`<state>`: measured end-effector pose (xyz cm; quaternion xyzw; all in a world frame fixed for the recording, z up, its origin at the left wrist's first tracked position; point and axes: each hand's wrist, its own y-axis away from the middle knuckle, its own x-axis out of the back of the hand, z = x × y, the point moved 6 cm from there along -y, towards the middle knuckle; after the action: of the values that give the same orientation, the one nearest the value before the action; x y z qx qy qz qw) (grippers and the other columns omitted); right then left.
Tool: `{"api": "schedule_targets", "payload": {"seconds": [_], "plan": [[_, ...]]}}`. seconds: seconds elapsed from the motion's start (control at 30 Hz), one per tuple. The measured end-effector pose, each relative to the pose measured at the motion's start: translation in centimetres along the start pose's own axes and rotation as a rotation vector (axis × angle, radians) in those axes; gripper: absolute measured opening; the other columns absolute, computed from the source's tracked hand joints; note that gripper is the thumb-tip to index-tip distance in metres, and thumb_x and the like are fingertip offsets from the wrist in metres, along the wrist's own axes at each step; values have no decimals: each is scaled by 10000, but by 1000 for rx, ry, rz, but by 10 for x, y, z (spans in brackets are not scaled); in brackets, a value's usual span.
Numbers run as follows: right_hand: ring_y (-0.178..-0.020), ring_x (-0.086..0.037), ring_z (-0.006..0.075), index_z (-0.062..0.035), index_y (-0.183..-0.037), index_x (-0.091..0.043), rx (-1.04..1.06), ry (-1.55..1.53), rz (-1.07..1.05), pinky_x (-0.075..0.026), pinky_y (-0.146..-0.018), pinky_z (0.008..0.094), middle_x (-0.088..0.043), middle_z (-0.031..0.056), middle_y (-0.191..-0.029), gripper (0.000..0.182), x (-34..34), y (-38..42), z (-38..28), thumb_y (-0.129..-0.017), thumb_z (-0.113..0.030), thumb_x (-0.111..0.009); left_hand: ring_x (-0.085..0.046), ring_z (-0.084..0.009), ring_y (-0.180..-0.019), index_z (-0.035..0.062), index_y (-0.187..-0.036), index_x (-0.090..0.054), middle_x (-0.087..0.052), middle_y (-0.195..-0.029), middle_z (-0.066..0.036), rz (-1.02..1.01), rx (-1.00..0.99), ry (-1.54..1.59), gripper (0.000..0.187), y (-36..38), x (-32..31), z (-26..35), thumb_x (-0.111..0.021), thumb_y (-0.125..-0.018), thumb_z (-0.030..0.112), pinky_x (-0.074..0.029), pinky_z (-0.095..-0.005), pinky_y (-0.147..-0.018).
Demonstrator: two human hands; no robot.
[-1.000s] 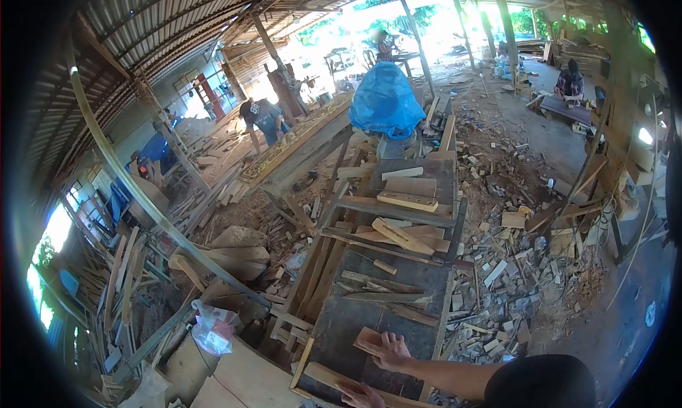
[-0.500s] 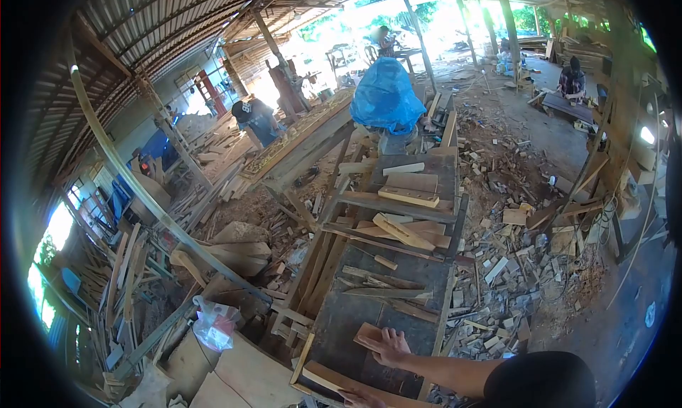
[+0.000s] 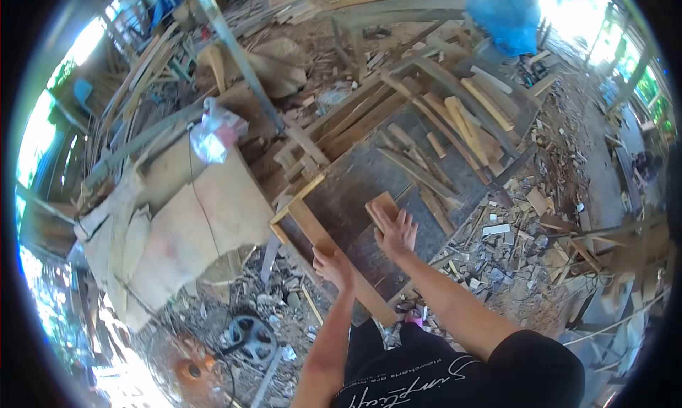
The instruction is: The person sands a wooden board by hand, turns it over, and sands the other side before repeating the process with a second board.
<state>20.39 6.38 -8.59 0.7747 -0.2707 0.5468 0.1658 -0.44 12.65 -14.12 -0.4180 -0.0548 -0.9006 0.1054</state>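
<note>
On the dark worktop [image 3: 339, 186], my right hand [image 3: 398, 236] grips a short wooden block [image 3: 384, 203], with the fingers over its near end. My left hand [image 3: 334, 269] is closed around the edge of a long wooden plank [image 3: 364, 293], which lies along the near end of the worktop. The plank's far end meets a narrow wooden strip [image 3: 310, 186] at the worktop's corner. Block and plank are apart, with dark surface between them. The undersides of both pieces are hidden.
Several wood offcuts [image 3: 465, 127] lie farther along the worktop. Beside it on the left is a pale sheet [image 3: 192, 216] with a plastic bag [image 3: 213, 134]. A fan [image 3: 190, 369] stands at lower left. Wood scraps [image 3: 490, 266] cover the ground to the right.
The view has tilted down and turned, so both forearms and the near end of the worktop now show. My right hand still holds the block, and my left is still at the plank.
</note>
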Motion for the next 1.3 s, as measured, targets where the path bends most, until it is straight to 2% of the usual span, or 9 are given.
{"api": "schedule_targets", "payload": {"seconds": [0.1,0.23,0.4,0.7,0.83,0.9,1.0,1.1,1.3], "plan": [[-1144,-505,402,-471,-1553,-327,-14,33,25,-432,-919,556,-479,218,-1233,747,5,-1,-2,-895,-360,-663,-434,-436,-1250,116,-1588,-262,-407,-1438,-224,-46,-43,84,875,7,10,19,-731,-871,297,-379,-578,-1027],[-1130,-503,392,-483,-1561,-304,-31,62,17,-425,-916,534,-471,203,-1218,796,3,-1,-3,-878,-350,-692,-426,-414,-1247,124,-1609,-206,-401,-1414,-213,-136,-88,-108,1008,3,14,28,-802,-812,286,-371,-548,-1033],[-1123,-505,386,-477,-1552,-330,-15,85,50,-430,-902,535,-472,198,-1191,770,4,-2,-5,-881,-358,-689,-446,-415,-1221,80,-1595,-243,-420,-1341,-246,-79,-173,435,850,-7,17,-6,-723,-916,255,-388,-488,-1043],[-1119,-501,380,-483,-1566,-295,-8,99,58,-424,-910,525,-473,194,-1194,809,0,-3,-4,-876,-363,-699,-425,-427,-1269,35,-1581,-248,-406,-1370,-260,-105,-184,509,649,-8,25,-4,-557,-1038,210,-377,-466,-1083],[-1113,-504,383,-492,-1570,-284,-16,85,60,-426,-907,525,-475,196,-1200,829,-1,-1,-5,-869,-368,-709,-420,-446,-1274,20,-1570,-268,-378,-1430,-293,-71,-255,462,617,-6,24,-4,-537,-1047,207,-367,-482,-1093],[-1112,-504,385,-496,-1569,-283,-18,88,50,-426,-905,525,-475,196,-1199,831,-2,-4,-6,-868,-371,-712,-452,-428,-1271,13,-1533,-362,-457,-1454,-247,132,-368,223,575,-4,31,5,-542,-1016,188,-347,-493,-1083],[-1101,-507,386,-507,-1568,-279,15,105,106,-426,-894,520,-476,194,-1190,840,-3,-2,-5,-864,-378,-719,-422,-403,-1306,48,-1557,-333,-421,-1503,-197,64,-338,-55,588,0,52,19,-526,-1015,172,-294,-515,-1105],[-1093,-510,390,-516,-1568,-271,11,103,95,-427,-883,525,-477,195,-1185,853,-5,-2,-5,-859,-385,-727,-405,-386,-1335,72,-1560,-343,-448,-1504,-137,6,-251,-11,616,-5,49,-2,-543,-986,177,-274,-523,-1097],[-1081,-509,408,-520,-1569,-260,-12,144,95,-423,-881,553,-478,201,-1187,870,-6,-2,-7,-852,-395,-736,-343,-433,-1370,124,-1586,-312,-371,-1546,-183,-22,-204,82,765,17,62,-13,-644,-907,237,-233,-552,-1132]]}}
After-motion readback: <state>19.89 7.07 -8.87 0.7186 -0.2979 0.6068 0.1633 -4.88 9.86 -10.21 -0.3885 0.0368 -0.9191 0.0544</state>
